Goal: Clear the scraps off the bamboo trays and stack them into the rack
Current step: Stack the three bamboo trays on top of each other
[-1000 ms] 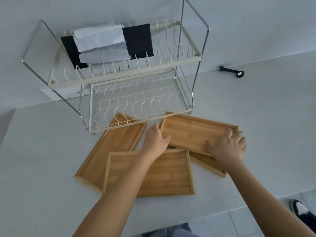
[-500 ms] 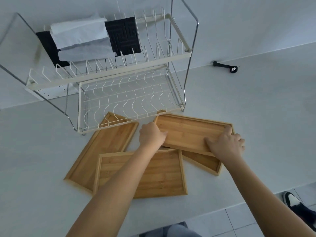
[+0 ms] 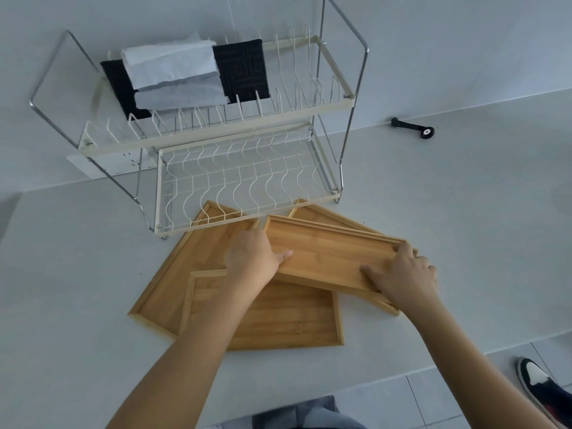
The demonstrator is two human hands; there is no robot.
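At six o'clock of the rack [image 3: 235, 168], both hands clamp the top tray [image 3: 328, 258]; left hand [image 3: 252, 258] on its nine o'clock end, right hand [image 3: 405, 277] at three, probably to lift it level; three other trays [image 3: 278, 320] lie overlapping beneath.

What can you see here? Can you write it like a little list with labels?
held tray: bamboo tray, tilted, gripped at both ends
left hand: left hand on its left end
right hand: right hand on its right end
other trays: three more lie flat on the counter
rack: two-tier wire rack, lower tier empty
upper tier: dark mat and pale cloths
scraps: none visible
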